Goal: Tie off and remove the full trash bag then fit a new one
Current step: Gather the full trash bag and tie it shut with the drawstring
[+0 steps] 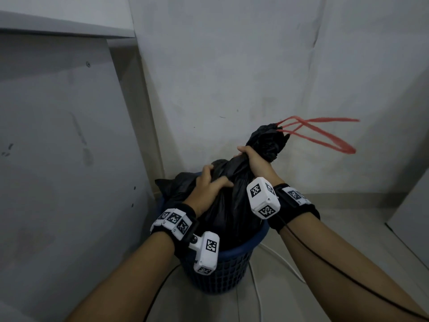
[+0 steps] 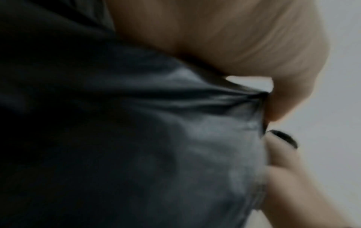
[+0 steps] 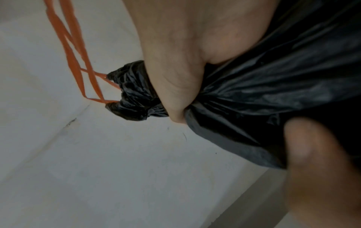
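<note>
Trash bag (image 1: 232,205) sits in its blue bin (image 1: 222,270) — right hand (image 1: 255,161) clenches the gathered neck to close it, left hand (image 1: 209,184) grasps plastic below, steadying.

Corner of a plain indoor room, likely a home utility or living space. Painted grey-white wall (image 1: 232,66), scuffed and marked. Pale floor (image 1: 348,228) with white cable (image 1: 278,254) trailing. Grey furniture panel (image 1: 58,135) at left. Blue lattice plastic bin (image 1: 222,270) tucked into the corner.
</note>
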